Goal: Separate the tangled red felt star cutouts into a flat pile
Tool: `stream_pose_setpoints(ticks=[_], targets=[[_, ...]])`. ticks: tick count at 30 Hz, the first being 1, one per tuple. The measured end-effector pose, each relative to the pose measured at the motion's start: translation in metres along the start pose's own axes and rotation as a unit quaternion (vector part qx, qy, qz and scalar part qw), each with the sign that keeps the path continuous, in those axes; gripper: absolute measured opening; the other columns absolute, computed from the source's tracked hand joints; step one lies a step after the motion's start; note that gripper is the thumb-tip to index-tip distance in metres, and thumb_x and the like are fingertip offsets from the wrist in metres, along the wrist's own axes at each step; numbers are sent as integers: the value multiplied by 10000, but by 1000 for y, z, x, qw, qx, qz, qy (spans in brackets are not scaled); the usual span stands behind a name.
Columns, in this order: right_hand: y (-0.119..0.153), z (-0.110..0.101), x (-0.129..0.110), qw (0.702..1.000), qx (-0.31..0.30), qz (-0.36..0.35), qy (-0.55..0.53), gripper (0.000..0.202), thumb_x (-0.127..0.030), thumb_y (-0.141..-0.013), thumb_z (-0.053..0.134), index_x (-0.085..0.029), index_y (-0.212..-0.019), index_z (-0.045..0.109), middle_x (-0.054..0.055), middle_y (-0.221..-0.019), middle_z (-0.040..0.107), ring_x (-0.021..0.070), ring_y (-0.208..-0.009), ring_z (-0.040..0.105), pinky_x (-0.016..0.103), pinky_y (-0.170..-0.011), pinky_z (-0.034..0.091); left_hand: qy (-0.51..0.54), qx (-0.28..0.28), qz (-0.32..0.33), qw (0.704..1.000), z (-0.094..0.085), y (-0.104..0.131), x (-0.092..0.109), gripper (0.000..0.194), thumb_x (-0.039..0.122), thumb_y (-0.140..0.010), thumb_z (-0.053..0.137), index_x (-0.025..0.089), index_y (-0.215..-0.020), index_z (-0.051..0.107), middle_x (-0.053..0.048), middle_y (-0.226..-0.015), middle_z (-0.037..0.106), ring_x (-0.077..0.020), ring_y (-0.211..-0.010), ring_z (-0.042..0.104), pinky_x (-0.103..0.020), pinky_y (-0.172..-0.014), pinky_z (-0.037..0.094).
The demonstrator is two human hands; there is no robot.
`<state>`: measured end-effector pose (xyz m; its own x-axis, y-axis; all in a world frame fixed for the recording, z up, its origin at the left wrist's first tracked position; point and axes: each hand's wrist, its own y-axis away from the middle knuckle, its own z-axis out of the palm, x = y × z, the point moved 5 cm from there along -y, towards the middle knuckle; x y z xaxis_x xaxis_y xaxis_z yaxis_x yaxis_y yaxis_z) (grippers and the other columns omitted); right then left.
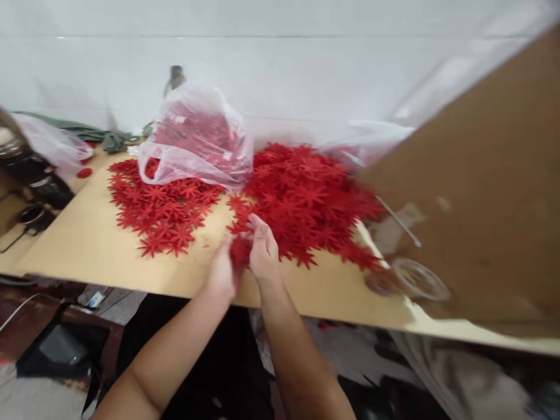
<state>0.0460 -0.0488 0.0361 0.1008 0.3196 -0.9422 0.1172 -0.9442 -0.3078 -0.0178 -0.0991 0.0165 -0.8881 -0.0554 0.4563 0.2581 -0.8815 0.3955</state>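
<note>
Red flower-shaped cutouts (240, 249) with pointed petals sit between my two hands, close to the table's front edge. My left hand (224, 265) presses against them from the left and is blurred by motion. From the other side my right hand (263, 248) closes in, its thumb and fingers bent round the pieces. Just beyond the hands lies a large heap of the same red cutouts (301, 204). A smaller red heap (164, 213) spreads to the left, partly under a translucent plastic bag (196, 140) full of red pieces.
A big cardboard sheet or box side (481, 192) blocks the right. Near it lie a clear tape roll (420, 279) and a thin metal rod (400, 221). On the left stand a dark machine (37, 172) and green cloth strips (116, 141). A white tiled wall (306, 70) closes the back.
</note>
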Motion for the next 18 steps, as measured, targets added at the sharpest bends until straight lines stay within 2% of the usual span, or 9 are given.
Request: stream_pose_setpoints(ticks=[2,4,7,9,10,12,15,18], targets=[[-2,-36,-15,999,3,-38,36,536,-533,-849,307,-127,-1081,568,152,-1129,589,195,-993,587,367,-847,473,16,7,-49,999,-7,-5,2,298,328,-851,388,136,-808,611,-78,-901,668,-173,-950,608,-333,-906,443],[-6,-88,-31,987,51,-58,140,448,-507,-835,377,-153,-950,624,108,-974,649,181,-889,610,338,-797,479,16,1,-67,998,-7,-10,7,316,358,-854,367,154,-828,608,-56,-867,671,-163,-873,628,-326,-811,485],[-13,-171,-42,933,152,4,327,431,-512,-816,392,-166,-867,644,82,-776,664,180,-722,603,311,-651,463,15,-47,-101,994,2,-10,6,367,390,-866,313,168,-858,605,-67,-914,671,-188,-920,624,-341,-764,496],[-20,-210,-37,890,141,67,428,431,-507,-808,390,-166,-795,653,72,-651,639,176,-615,574,294,-564,418,10,-57,-126,990,7,-6,0,378,383,-873,294,170,-870,606,-73,-929,671,-193,-932,624,-341,-755,498],[-25,-222,-31,873,117,95,463,427,-501,-802,397,-165,-751,655,65,-582,615,170,-557,552,287,-530,392,7,-55,-136,989,8,-5,-4,375,375,-876,293,169,-871,607,-74,-928,672,-191,-927,626,-337,-750,499],[-36,-234,-16,850,51,138,506,403,-480,-783,432,-165,-663,654,47,-463,555,152,-458,498,276,-484,340,1,-48,-146,988,9,-3,-11,361,361,-875,305,166,-871,609,-75,-919,674,-184,-913,631,-321,-737,500],[-48,-233,2,825,-36,181,534,376,-460,-761,470,-178,-585,645,23,-371,486,131,-382,432,273,-459,296,-7,-36,-149,988,6,-3,-17,341,350,-867,331,154,-869,610,-78,-895,675,-176,-892,636,-304,-720,505],[-52,-227,11,806,-86,237,536,381,-465,-758,481,-189,-531,615,16,-372,486,116,-357,405,269,-448,284,-20,-20,-149,988,1,-4,-20,324,327,-862,343,145,-840,611,-76,-849,676,-172,-848,644,-291,-690,509]])
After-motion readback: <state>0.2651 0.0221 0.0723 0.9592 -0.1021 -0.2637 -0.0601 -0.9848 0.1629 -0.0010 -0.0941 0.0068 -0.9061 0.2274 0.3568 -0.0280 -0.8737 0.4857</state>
